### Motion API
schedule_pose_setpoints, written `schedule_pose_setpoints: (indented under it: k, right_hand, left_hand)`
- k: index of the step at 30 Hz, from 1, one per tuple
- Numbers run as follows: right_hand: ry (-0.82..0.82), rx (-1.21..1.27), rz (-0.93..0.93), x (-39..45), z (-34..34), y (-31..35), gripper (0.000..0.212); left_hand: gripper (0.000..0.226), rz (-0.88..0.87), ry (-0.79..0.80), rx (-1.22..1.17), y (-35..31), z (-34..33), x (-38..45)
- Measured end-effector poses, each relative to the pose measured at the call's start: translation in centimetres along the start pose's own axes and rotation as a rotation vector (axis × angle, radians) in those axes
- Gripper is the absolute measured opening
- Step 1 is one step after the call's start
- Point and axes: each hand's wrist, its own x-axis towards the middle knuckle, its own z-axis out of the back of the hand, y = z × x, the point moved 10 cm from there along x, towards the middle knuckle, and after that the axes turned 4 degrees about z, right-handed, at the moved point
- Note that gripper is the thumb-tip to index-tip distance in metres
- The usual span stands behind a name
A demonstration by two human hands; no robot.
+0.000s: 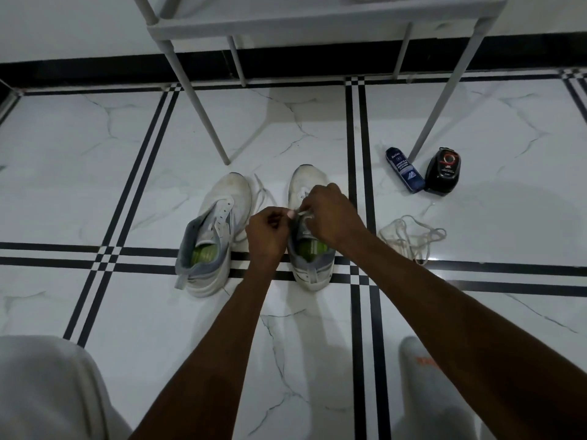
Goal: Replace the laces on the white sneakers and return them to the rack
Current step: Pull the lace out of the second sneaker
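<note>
Two white sneakers with green insoles stand side by side on the tiled floor, toes pointing away. The left sneaker (216, 230) has bare eyelets and no lace. Over the right sneaker (313, 262), my left hand (268, 235) and my right hand (332, 215) each pinch a white lace (303, 213) at the upper eyelets. More of this lace (259, 192) trails on the floor between the shoes. A loose pile of white laces (409, 236) lies on the floor to the right.
The white shoe rack (317, 27) stands just beyond the sneakers on thin legs (209, 122). A blue cleaner bottle (405, 169) and a black polish applicator (443, 171) lie by its right leg. My knees in pale trousers fill the bottom corners.
</note>
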Motion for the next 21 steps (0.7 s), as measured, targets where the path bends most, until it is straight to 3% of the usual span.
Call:
schedule_pose_setpoints:
  k: [2,5,8,10,12,14,16,21]
  right_hand:
    - [-0.017,-0.039,0.02,0.1,-0.1,0.3,0.018]
    - [-0.059,-0.104,0.03,-0.1,0.1,0.0,0.018]
    - [-0.299,-0.053,-0.353,-1.1,3.2,-7.6,0.018]
    - [-0.348,0.037,-0.451,-1.9,3.9,-10.4,0.014]
    - [-0.28,0.214,-0.268,-1.1,3.2,-7.6,0.014]
    - [-0.106,0.312,-0.081,-0.4,1.3,-3.0,0.017]
    - [-0.001,0.211,-0.038,-0.1,-0.4,-0.5,0.021]
    - [0.058,-0.183,0.115,-0.4,-1.3,1.7,0.014]
  left_hand:
    - [0.006,0.006,0.003,-0.019,0.2,0.0,-0.2]
    - [0.008,0.005,0.002,-0.002,0.6,0.0,-0.2]
    - [0.007,0.016,-0.017,0.014,0.9,0.5,-0.3]
    - [0.007,0.023,-0.023,0.012,1.2,0.8,-0.3]
    - [0.008,0.019,-0.025,0.02,1.3,0.8,-0.4]
    - [0.009,-0.003,-0.029,0.029,1.1,0.7,-0.3]
    - [0.011,-0.015,-0.018,0.024,1.1,0.3,-0.3]
    - [0.009,-0.025,-0.006,0.05,1.0,0.3,-0.5]
